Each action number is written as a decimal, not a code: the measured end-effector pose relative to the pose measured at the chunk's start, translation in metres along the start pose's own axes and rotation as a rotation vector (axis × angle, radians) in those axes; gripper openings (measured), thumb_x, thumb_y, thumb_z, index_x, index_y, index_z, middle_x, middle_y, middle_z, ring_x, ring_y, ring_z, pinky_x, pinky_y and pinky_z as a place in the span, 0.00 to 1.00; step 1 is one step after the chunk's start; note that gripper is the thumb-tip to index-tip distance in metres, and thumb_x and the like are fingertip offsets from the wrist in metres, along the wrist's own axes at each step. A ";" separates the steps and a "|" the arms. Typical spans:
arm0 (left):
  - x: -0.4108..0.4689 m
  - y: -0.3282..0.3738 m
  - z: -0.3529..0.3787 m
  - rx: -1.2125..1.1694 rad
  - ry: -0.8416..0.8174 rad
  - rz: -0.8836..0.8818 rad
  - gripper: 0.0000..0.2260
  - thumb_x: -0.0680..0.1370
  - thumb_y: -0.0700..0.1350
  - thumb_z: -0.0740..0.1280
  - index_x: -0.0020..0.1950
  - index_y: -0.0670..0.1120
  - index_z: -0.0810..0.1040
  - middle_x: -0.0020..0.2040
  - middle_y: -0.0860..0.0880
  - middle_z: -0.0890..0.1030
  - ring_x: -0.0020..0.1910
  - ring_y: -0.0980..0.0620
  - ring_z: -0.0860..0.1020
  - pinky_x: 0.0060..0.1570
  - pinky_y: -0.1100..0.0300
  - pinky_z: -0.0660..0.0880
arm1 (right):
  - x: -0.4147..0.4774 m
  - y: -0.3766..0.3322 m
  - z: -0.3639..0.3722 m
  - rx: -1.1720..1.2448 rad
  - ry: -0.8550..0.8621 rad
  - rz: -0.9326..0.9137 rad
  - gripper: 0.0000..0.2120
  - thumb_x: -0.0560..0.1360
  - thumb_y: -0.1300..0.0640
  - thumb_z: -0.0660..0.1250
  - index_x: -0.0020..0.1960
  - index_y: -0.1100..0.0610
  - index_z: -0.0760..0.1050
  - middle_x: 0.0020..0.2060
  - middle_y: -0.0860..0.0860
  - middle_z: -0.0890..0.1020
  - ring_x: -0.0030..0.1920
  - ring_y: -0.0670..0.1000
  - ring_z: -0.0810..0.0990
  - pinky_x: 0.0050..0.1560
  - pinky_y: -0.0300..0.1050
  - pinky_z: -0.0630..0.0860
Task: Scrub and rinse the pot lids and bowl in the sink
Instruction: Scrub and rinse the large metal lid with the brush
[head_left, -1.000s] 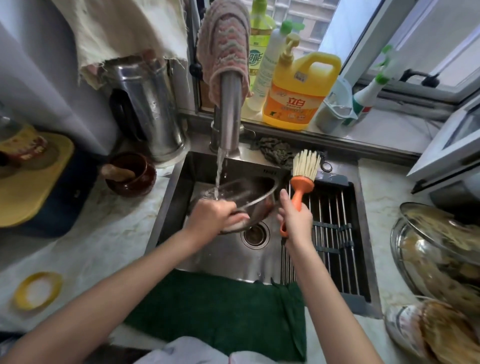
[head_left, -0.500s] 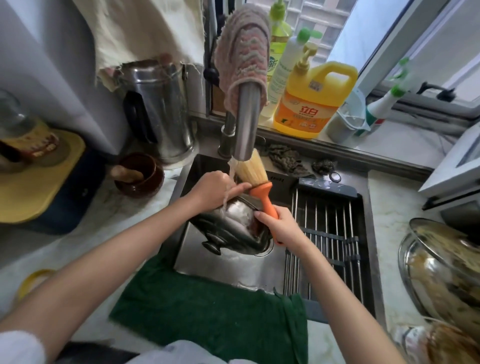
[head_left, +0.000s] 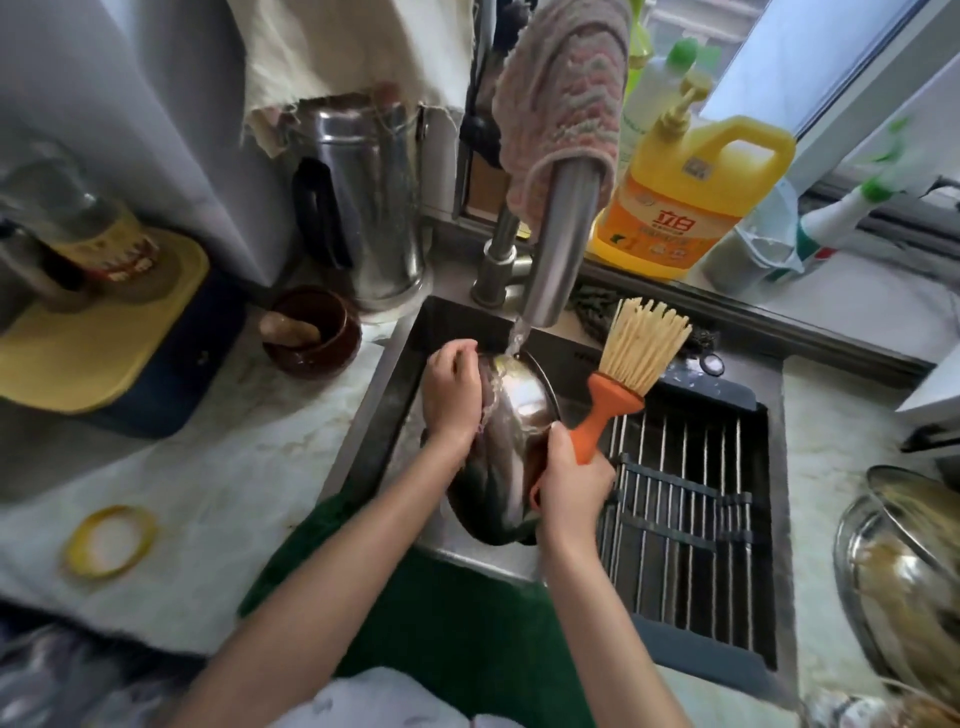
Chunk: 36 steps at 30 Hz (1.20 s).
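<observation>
I see forearms extended forward. Left hand (head_left: 451, 400) curled over pot lid (head_left: 519, 410) rim; right hand (head_left: 571, 480) just beside, fisted round brush (head_left: 618, 395) handle.

A pale stone counter (head_left: 223, 467) runs along both sides. Behind it stands a grey wall (head_left: 130, 130). At the top right is a window (head_left: 769, 67), and bright daylight comes in through it. A white sill (head_left: 852, 317) lies under the window. Outside there may be a building (head_left: 680, 18), but it is blurry.

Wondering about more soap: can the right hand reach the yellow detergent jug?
Probably not yet: the way to the jug, right of the faucet, looks open, but the right hand grips the brush.
</observation>
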<state>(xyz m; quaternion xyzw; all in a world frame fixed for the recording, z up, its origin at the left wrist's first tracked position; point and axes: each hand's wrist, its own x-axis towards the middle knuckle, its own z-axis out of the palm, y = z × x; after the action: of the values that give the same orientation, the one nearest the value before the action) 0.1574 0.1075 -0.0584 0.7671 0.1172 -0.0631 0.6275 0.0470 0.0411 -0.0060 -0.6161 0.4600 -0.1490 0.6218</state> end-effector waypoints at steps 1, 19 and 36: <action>-0.007 0.001 0.001 -0.017 -0.005 -0.058 0.21 0.72 0.58 0.53 0.55 0.51 0.79 0.60 0.45 0.78 0.62 0.46 0.74 0.62 0.51 0.70 | -0.002 -0.001 0.001 -0.028 0.004 -0.019 0.15 0.75 0.60 0.65 0.31 0.57 0.66 0.24 0.49 0.69 0.23 0.42 0.68 0.28 0.37 0.68; -0.037 0.017 0.007 -0.195 -0.045 0.115 0.13 0.74 0.47 0.60 0.43 0.66 0.79 0.60 0.55 0.78 0.68 0.51 0.70 0.68 0.47 0.65 | -0.003 -0.010 -0.001 -0.079 -0.031 -0.174 0.15 0.75 0.58 0.66 0.31 0.57 0.69 0.23 0.50 0.71 0.25 0.46 0.70 0.30 0.42 0.68; -0.072 0.006 0.006 0.005 -0.046 0.253 0.06 0.74 0.46 0.61 0.42 0.58 0.74 0.68 0.55 0.69 0.73 0.51 0.61 0.71 0.50 0.60 | -0.006 -0.018 0.013 -0.117 -0.119 -0.153 0.14 0.74 0.57 0.67 0.31 0.57 0.69 0.24 0.50 0.70 0.26 0.47 0.69 0.32 0.45 0.67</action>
<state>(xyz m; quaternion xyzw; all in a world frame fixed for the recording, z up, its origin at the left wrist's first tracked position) 0.0904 0.0928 -0.0361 0.7756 0.0047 -0.0013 0.6311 0.0604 0.0505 0.0103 -0.6925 0.3817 -0.1319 0.5977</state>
